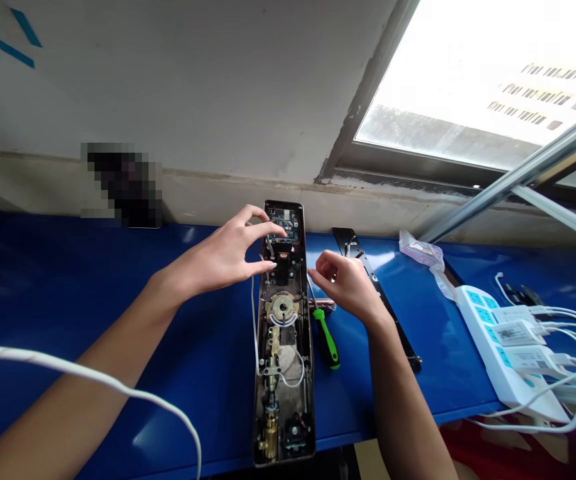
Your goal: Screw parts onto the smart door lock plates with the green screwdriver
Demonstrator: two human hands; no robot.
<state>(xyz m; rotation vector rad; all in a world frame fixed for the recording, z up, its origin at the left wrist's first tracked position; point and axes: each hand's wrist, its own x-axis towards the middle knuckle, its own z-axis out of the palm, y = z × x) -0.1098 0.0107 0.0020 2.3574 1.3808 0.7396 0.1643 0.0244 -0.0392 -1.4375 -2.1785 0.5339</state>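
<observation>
An opened long dark housing, which looks like a door lock body, lies upright in view on the blue table. Inside it are a blue circuit board at the far end, a round metal part midway and a brass cylinder at the near end. Over the board end reaches my left hand, thumb and fingers apart. Just right of the housing, my right hand has curled fingers; whatever they hold, if anything, is hidden. Below it lies a screwdriver with a green and black handle, touching or close to the housing.
A black perforated plate lies right of my right hand. Farther right are a plastic bag and a white power strip with several chargers and cables. A white cable crosses above my left forearm. The wall closes off the back.
</observation>
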